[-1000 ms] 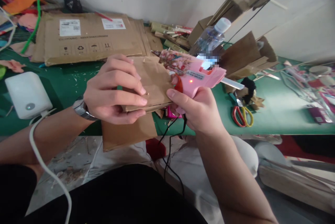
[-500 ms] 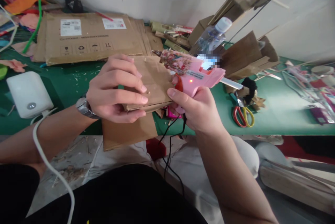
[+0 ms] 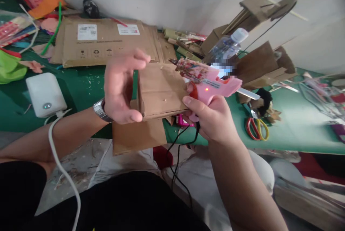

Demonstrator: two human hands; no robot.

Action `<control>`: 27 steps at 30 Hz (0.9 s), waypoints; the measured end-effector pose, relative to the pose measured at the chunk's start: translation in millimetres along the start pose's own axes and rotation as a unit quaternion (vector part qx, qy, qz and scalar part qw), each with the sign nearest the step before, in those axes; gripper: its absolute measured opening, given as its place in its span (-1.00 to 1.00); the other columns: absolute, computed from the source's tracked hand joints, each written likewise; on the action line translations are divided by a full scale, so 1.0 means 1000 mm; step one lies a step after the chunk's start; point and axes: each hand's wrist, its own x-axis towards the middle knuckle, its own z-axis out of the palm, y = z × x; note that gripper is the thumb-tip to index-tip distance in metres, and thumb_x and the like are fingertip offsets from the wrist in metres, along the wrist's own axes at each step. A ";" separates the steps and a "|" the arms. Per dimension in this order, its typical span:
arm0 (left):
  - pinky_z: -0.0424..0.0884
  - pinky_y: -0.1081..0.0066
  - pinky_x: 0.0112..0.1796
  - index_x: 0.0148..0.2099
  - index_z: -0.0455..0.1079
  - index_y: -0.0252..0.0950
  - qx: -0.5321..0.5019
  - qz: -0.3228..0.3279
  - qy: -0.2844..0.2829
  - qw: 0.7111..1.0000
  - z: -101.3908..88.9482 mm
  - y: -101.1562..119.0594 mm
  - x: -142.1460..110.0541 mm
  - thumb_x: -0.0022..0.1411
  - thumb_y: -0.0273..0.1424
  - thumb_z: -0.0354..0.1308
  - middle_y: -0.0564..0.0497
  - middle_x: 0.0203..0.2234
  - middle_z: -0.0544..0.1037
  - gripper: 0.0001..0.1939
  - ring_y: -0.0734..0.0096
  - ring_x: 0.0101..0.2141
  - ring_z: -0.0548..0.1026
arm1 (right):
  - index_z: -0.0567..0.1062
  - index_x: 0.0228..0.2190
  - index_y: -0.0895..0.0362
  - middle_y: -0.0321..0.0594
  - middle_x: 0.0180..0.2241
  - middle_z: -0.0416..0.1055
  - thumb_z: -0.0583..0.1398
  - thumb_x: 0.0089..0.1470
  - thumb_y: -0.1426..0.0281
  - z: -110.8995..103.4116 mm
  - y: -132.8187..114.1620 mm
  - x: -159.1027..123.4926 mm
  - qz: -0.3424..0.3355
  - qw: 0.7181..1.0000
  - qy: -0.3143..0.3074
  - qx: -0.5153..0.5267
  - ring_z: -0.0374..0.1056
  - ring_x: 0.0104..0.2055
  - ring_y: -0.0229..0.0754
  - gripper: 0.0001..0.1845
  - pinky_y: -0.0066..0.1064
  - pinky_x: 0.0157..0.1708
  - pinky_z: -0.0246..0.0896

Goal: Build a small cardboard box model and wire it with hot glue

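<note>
My right hand (image 3: 215, 116) is wrapped round the handle of a pink hot glue gun (image 3: 207, 86), whose small orange light glows. The thumb of that hand also presses on the right edge of a small cardboard box (image 3: 164, 90). The gun's nozzle points left over the box's far corner, and a glue stick (image 3: 248, 93) sticks out of its back. At the box's left side my left hand (image 3: 118, 83) is open, fingers and thumb curved apart around that end, with a gap showing. A flat cardboard piece (image 3: 138, 139) lies under the box at the table edge.
A large flattened carton (image 3: 105, 49) lies at the back left. A white power bank (image 3: 45, 94) with a white cable is near my left forearm. To the right are scissors (image 3: 257, 128), a plastic bottle (image 3: 228, 44) and a cardboard model (image 3: 258, 11) on the green table (image 3: 291, 123).
My left hand has let go of the box; its fingers have lifted off the top and spread to the left. The right hand keeps the glue gun. The view has shifted slightly.
</note>
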 end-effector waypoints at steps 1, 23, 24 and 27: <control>0.52 0.04 0.08 0.28 0.37 0.10 -0.024 0.024 0.014 0.999 0.002 -0.002 -0.001 0.00 0.40 0.30 -0.01 0.09 0.47 -0.10 0.03 0.12 0.47 | 0.50 -0.24 0.05 -0.41 -0.56 0.25 0.49 0.00 0.11 -0.001 0.001 0.000 -0.001 1.000 0.003 -0.003 0.15 -0.63 -0.32 -0.57 -0.41 -0.65 0.13; 0.45 -0.13 0.06 -0.16 0.60 -0.11 0.091 0.030 -0.127 0.987 -0.009 0.029 0.022 0.27 0.02 0.32 -0.10 -0.02 0.58 -0.67 0.03 0.00 0.52 | 0.51 -0.21 0.06 -0.40 -0.57 0.27 0.48 0.03 0.10 -0.001 0.003 0.000 -0.026 0.999 0.014 -0.037 0.13 -0.62 -0.31 -0.58 -0.41 -0.64 0.11; 0.45 -0.12 0.02 -0.20 0.60 -0.09 0.095 0.062 -0.129 0.985 -0.009 0.030 0.024 0.26 -0.04 0.32 -0.09 -0.07 0.60 -0.74 0.05 -0.04 0.52 | 0.50 -0.22 0.06 -0.41 -0.58 0.27 0.48 0.02 0.10 -0.001 0.002 0.000 -0.027 0.999 0.015 -0.038 0.14 -0.63 -0.31 -0.57 -0.41 -0.65 0.11; 0.46 0.00 -0.19 -0.24 0.59 -0.02 0.069 0.157 -0.140 0.975 -0.006 0.034 0.029 0.23 -0.15 0.28 0.04 -0.36 0.65 -0.87 0.16 -0.24 0.52 | 0.49 -0.25 0.06 -0.41 -0.59 0.27 0.49 0.00 0.09 0.001 0.000 -0.001 -0.028 0.998 0.020 -0.043 0.15 -0.64 -0.31 -0.56 -0.41 -0.66 0.13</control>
